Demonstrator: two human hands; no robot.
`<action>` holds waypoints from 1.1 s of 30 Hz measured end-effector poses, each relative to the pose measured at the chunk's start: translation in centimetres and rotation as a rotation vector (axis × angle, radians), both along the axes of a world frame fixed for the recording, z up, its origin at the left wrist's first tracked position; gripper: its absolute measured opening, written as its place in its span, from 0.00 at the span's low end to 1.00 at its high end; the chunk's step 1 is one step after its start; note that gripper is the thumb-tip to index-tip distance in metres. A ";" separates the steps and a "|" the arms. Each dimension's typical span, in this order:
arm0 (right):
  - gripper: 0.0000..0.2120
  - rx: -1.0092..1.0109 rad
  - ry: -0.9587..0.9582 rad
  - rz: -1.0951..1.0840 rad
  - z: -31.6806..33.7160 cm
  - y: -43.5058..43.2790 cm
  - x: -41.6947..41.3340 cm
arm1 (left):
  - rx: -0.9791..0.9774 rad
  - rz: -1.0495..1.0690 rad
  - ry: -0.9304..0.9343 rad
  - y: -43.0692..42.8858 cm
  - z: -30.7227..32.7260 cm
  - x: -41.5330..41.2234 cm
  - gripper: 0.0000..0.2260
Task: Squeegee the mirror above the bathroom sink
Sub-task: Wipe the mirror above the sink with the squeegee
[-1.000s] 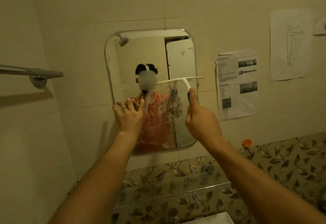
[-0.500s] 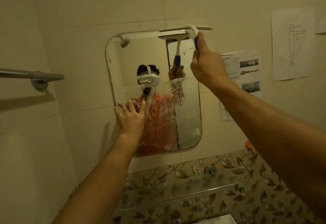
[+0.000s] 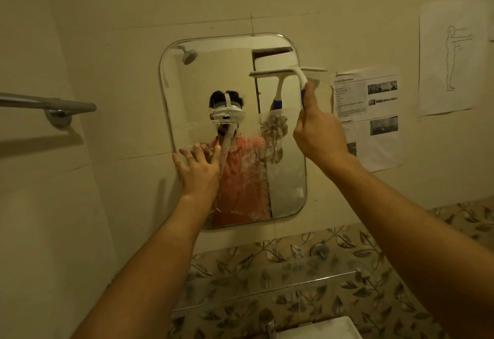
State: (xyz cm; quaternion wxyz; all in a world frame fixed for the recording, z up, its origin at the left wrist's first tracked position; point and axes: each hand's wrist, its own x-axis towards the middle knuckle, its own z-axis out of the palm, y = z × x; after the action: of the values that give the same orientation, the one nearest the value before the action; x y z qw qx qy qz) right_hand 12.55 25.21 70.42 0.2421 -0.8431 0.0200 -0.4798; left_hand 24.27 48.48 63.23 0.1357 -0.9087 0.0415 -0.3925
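Head view, right hand [image 3: 318,130] fingers wrapped round squeegee [image 3: 299,76] handle, blade across mirror [image 3: 213,76] upper right, left hand [image 3: 199,170] fingers spread wide on mirror's left edge.

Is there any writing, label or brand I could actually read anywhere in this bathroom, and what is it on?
No text is readable.
Printed sheet right of the mirror: a bold heading, text lines and small photos, all too blurred to read.
Paper further right: only an outline drawing of a standing figure, no words discernible.
Squeegee: no brand visible.
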 end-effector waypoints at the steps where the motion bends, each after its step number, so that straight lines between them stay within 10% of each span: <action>1: 0.32 0.002 0.005 -0.003 -0.9 0.0 -0.1 | 0.007 0.004 -0.001 0.0 0.0 -0.1 0.39; 13: 0.34 0.045 0.147 -0.016 -9.8 0.9 -1.0 | -0.008 0.008 0.003 -0.2 0.1 -0.6 0.40; 33: 0.32 -0.033 -0.035 0.115 -1.2 7.8 -1.9 | -0.030 -0.164 -0.025 2.5 -1.7 -0.3 0.40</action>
State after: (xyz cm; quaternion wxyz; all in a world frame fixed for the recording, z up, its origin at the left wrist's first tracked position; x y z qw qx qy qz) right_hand 10.63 32.99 69.26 0.2557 -0.8382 -0.0407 -0.4799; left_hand 23.94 50.99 61.52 0.0897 -0.8992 0.1082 -0.4144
